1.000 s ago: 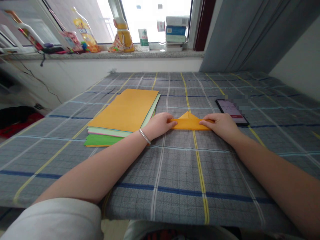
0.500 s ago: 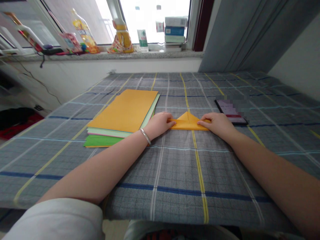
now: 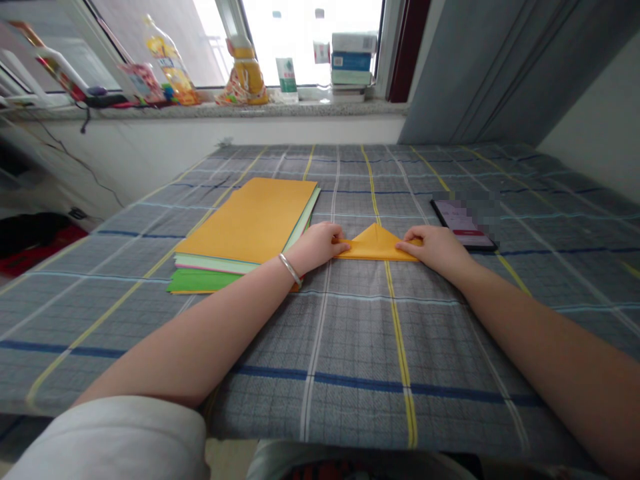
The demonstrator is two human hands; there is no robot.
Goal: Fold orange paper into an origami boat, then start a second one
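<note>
A folded orange paper [image 3: 375,248] lies on the checked cloth, with a straight strip along its near edge and a triangular peak pointing away from me. My left hand [image 3: 320,248], below a silver bracelet on the wrist, pinches the paper's left end between thumb and fingers. At the right end, my right hand [image 3: 434,245] grips the paper the same way. Left of it lies a stack of coloured sheets [image 3: 250,220], orange on top, with pale green and green edges showing. My left wrist is over the stack's near right corner.
A phone [image 3: 463,225] with its screen lit lies beyond my right hand on the cloth-covered table [image 3: 360,333]. Bottles, a tube and stacked boxes [image 3: 351,60] stand on the windowsill [image 3: 200,113]. A grey curtain [image 3: 480,67] hangs at the right.
My left thumb and fingers have shifted very slightly left along the paper's end. The paper and my right hand are almost where they were.
</note>
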